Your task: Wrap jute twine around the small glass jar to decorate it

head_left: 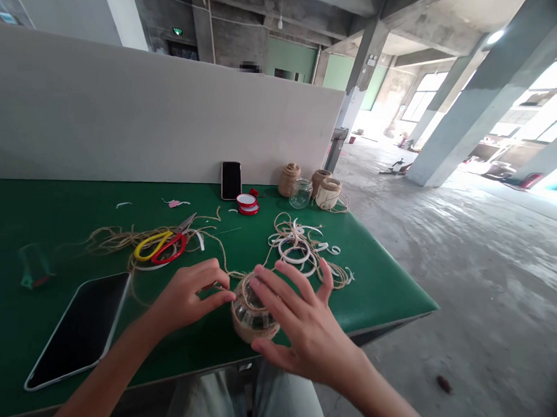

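A glass jar (pixel 252 322) stands at the front edge of the table, with twine wound round its lower body and round its neck. My left hand (pixel 190 294) is closed in a pinch at the left of the rim, on the jute twine (pixel 233 273) that runs to the neck. Stretched and spread, the fingers of my right hand (pixel 307 322) lie over the jar's right side and rim, with the thumb low at the near side. That hand hides part of the jar. Beyond it lies a tangle of twine and white tape rings (pixel 295 252).
Scissors (pixel 162 246) with yellow and red handles lie on loose twine to the left. A tablet (pixel 80 329) is at front left. Behind stand a phone (pixel 231 181), red tape rolls (pixel 247 204), a bare jar (pixel 300 194) and twine-wrapped jars (pixel 289 180). A white panel (pixel 162 115) backs the green table (pixel 386 289).
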Action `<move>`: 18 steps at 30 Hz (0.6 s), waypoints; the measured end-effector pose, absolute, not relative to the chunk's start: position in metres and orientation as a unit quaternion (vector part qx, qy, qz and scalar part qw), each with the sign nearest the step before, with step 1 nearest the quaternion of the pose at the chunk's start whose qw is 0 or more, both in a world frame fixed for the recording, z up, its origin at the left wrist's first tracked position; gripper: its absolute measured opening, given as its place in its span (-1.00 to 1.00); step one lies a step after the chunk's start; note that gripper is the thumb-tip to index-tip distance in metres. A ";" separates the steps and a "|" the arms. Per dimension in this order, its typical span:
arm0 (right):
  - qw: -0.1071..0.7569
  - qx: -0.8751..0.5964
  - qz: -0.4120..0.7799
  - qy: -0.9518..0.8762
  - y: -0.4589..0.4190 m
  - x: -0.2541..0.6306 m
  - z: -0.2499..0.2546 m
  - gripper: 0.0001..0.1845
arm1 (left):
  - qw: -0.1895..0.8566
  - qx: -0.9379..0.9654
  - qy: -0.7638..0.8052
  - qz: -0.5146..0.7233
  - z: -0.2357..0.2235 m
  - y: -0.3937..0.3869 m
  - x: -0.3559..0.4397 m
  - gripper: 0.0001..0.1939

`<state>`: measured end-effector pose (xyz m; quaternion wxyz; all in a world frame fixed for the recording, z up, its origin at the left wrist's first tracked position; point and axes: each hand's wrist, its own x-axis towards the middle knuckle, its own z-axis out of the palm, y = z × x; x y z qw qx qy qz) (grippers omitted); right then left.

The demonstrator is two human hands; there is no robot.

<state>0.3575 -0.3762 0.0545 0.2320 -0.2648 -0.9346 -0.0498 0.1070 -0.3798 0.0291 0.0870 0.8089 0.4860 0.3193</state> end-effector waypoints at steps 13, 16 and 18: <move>0.357 -0.190 -0.228 -0.886 -0.376 0.362 0.012 -0.65 | 0.056 0.815 0.479 0.323 0.030 -0.376 0.105 -0.74; 0.387 -0.164 -0.238 -0.876 -0.371 0.359 0.013 -0.71 | 0.052 0.815 0.476 0.326 0.031 -0.375 0.106 -0.75; 0.404 -0.158 -0.231 -0.871 -0.370 0.354 0.014 -0.77 | 0.053 0.816 0.476 0.325 0.031 -0.374 0.106 -0.75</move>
